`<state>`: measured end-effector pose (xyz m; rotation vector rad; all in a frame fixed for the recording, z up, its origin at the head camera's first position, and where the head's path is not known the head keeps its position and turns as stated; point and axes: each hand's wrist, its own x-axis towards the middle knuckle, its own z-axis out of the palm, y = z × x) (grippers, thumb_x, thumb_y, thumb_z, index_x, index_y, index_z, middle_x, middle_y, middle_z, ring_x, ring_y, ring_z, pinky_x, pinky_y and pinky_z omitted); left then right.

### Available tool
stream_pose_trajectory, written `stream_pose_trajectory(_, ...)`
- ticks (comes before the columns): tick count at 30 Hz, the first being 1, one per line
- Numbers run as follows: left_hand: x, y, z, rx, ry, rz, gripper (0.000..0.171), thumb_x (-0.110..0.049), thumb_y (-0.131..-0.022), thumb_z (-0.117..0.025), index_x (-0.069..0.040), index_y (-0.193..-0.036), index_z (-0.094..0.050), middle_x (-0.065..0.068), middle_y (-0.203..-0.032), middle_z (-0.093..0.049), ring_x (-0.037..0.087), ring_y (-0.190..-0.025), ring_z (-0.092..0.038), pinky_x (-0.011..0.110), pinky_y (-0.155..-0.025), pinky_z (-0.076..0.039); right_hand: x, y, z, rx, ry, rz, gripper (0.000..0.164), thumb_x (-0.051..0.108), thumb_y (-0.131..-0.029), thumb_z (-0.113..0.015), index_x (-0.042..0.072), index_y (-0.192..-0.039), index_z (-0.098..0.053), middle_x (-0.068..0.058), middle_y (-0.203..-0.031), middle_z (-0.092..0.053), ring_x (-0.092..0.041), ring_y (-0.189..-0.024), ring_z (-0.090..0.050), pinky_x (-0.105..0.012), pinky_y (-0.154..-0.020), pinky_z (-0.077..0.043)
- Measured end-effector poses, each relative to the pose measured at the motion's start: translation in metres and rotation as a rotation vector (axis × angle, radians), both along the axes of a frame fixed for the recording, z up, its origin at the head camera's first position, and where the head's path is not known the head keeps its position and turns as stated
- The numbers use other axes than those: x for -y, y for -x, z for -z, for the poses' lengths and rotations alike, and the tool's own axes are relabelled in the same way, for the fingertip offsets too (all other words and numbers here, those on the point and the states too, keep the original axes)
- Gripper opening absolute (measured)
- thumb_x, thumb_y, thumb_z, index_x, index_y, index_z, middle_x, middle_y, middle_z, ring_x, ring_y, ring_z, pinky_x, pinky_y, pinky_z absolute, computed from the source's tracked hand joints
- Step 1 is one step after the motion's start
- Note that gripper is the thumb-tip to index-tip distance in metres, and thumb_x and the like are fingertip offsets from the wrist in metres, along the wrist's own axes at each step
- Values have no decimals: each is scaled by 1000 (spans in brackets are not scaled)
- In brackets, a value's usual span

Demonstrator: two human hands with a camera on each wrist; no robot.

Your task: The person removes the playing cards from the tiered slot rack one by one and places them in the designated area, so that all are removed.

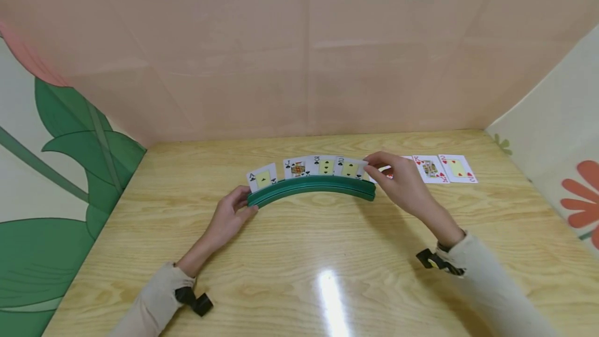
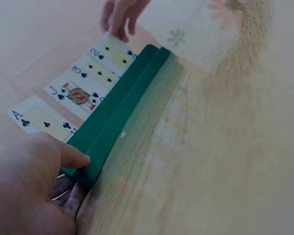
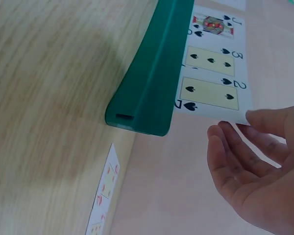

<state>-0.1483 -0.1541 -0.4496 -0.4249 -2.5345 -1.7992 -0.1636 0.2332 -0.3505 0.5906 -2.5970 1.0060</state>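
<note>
A curved green card holder (image 1: 311, 183) stands on the table, gripped at its left end by my left hand (image 1: 226, 220), with the thumb on the front face in the left wrist view. Upright in its slot are the ace of clubs (image 2: 35, 117), the jack of spades (image 2: 77, 94), the three of spades (image 3: 210, 59) and the two of spades (image 3: 210, 93). The two stands at the right end of the row. My right hand (image 1: 402, 183) pinches its outer upper corner between thumb and fingers.
Red cards lie face up on the wooden table (image 1: 281, 274) at the right, among them a king of hearts (image 1: 429, 169) and a two of hearts (image 1: 457, 168). My right hand partly covers another. A pinkish covered wall (image 1: 304, 66) rises behind the table.
</note>
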Motion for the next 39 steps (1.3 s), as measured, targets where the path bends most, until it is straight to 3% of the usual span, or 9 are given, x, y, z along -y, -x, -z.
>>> stream_pose_trajectory(6, 0, -1, 0, 0, 4, -5, 34, 1, -93, -67, 0, -125, -57, 16, -127, -60, 27, -119, -59, 33, -104, -49, 2, 0, 3, -21, 9, 9, 13, 9, -97, -65, 1, -104, -72, -11, -94, -74, -22, -83, -69, -43, -70, -60)
stream_pose_trajectory(15, 0, -1, 0, 8, -2, -8, 35, -1, -93, -67, 1, -127, -57, 17, -129, -60, 26, -120, -58, 35, -106, -48, 2, 1, 8, -16, -1, 20, 12, 5, -95, -66, -3, -103, -71, -14, -92, -74, -25, -81, -71, -39, -70, -61)
stream_pose_trajectory(21, -1, -2, -4, 16, 8, -8, 37, 3, -93, -65, 6, -129, -54, 22, -131, -57, 32, -122, -57, 41, -108, -46, 2, 1, 8, -31, 5, 20, 11, 3, -93, -67, -3, -101, -71, -14, -89, -74, -26, -78, -72, -43, -68, -61)
stream_pose_trajectory(24, -5, -8, -17, 22, 11, -4, 36, 5, -93, -63, 8, -127, -54, 24, -130, -58, 33, -121, -57, 43, -108, -46, 1, 1, 7, -45, 6, 23, 9, 3, -94, -67, -2, -99, -72, -11, -88, -75, -24, -77, -72, -37, -68, -61)
stream_pose_trajectory(28, -9, -15, -33, 10, 12, 6, 34, 7, -93, -63, 9, -125, -55, 24, -127, -59, 34, -119, -58, 44, -106, -48, -1, 1, 6, -67, 19, 29, 7, 2, -93, -67, -2, -96, -72, -9, -84, -74, -23, -74, -72, -18, -65, -56)
stream_pose_trajectory(31, -10, -17, -35, 4, 9, 7, 33, 7, -92, -63, 10, -124, -55, 24, -125, -59, 34, -118, -59, 44, -105, -48, -2, 1, 4, -74, 34, 35, 5, 1, -92, -68, -2, -95, -72, -8, -81, -74, -25, -72, -72, -10, -64, -51)
stream_pose_trajectory(39, -9, -16, -33, 15, 7, 2, 33, 6, -92, -64, 9, -125, -56, 24, -126, -59, 33, -119, -58, 44, -106, -47, -7, -2, -4, -61, 33, 73, 11, 8, -96, -65, 0, -100, -70, -10, -87, -74, -25, -79, -72, -7, -70, -50)
